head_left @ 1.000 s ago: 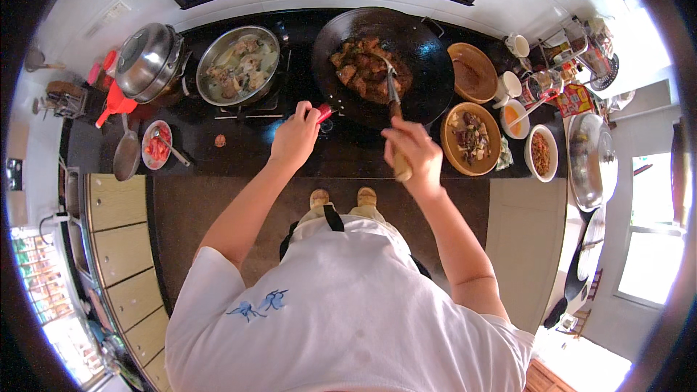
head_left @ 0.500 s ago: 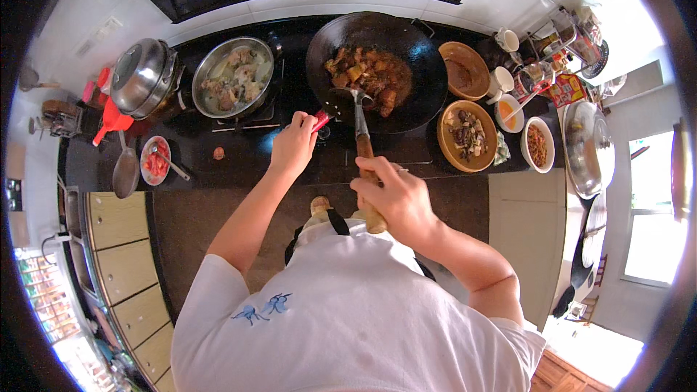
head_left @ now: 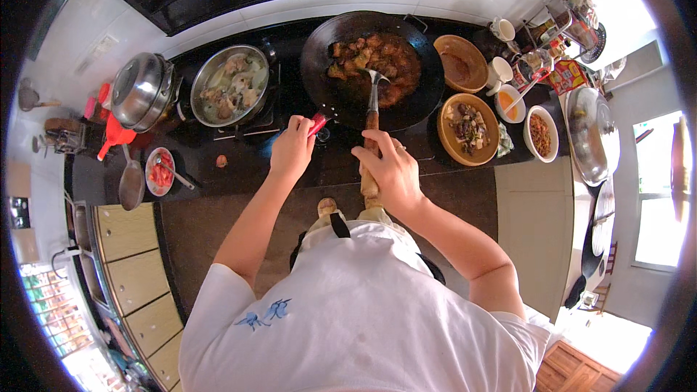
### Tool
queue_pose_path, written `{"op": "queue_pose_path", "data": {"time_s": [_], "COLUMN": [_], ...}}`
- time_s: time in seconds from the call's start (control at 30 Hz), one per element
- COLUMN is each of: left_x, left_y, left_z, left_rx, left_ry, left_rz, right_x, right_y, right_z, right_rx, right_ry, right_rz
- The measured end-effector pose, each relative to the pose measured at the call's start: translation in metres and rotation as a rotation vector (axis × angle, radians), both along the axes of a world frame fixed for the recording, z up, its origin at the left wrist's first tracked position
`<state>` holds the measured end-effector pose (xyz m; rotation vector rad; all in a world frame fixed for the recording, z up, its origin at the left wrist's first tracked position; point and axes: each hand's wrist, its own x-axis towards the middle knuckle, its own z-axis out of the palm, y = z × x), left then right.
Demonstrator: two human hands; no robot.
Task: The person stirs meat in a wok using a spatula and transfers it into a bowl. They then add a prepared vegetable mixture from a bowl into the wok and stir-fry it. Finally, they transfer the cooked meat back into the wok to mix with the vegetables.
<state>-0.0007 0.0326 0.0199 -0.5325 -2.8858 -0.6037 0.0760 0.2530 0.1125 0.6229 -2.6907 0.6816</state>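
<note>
Toward the worktop's point(head_left: 243, 163) back edge, a dark round wok point(head_left: 430, 80) holds glossy brown chunks of food point(head_left: 388, 54), a metal spatula's point(head_left: 373, 101) blade now among them, farther from the near rim than half a second earlier. Elbow bent outward, the right hand point(head_left: 393, 174) grips its wooden handle point(head_left: 369, 184); the left hand point(head_left: 292, 151), forearm angled inward, clasps a red handle point(head_left: 318, 124) beside the wok.
</note>
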Motion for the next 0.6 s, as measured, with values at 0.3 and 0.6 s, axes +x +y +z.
{"op": "queue_pose_path", "data": {"time_s": [0.3, 0.6], "left_x": [0.0, -0.002], "left_y": [0.003, -0.002], "left_z": [0.002, -0.002], "left_rx": [-0.007, 0.021], "left_ry": [-0.013, 0.012], "left_rz": [0.007, -0.033], "right_x": [-0.055, 0.002], "right_y": [-0.01, -0.007], "right_z": [-0.059, -0.004], "right_rx": [0.038, 0.107], "right_ry": [0.099, 0.01], "right_rz": [-0.07, 0.043]}}
